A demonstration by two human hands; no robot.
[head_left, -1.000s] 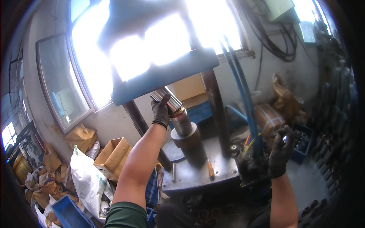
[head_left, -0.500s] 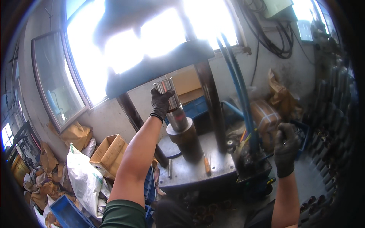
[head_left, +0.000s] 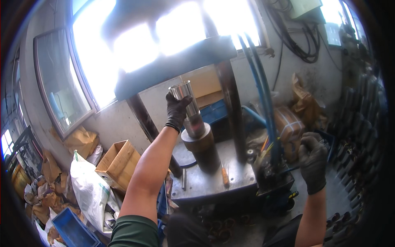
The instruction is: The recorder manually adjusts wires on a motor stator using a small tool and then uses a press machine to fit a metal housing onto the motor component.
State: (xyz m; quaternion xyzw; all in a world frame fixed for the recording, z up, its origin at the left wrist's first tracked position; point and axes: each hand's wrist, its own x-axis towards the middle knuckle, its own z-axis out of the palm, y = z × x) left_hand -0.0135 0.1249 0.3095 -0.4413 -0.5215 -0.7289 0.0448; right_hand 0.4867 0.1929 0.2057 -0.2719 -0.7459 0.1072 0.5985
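Observation:
My left hand (head_left: 177,109), in a dark glove, is wrapped round a shiny metal sleeve (head_left: 181,87) with an open top end. The sleeve stands at a slight tilt over a narrower steel cylinder (head_left: 196,126); whether the two touch is hard to tell. Below, that cylinder sits on a thick round steel post (head_left: 201,149) on the press table (head_left: 205,187). My right hand (head_left: 312,160), also gloved, is raised at the right beside blue hoses, its fingers curled. What they hold, if anything, is hidden.
Two dark columns (head_left: 233,111) and a blue crossbeam (head_left: 177,61) frame the post. An orange-handled tool (head_left: 225,178) and a metal pin (head_left: 184,179) lie on the table. At left are a wooden box (head_left: 119,164) and white sack (head_left: 88,181); several metal cylinders (head_left: 362,136) stand far right.
The view has shifted slightly. My left hand keeps its grip on the sleeve. My right hand has moved a little to the right, its fingers still curled.

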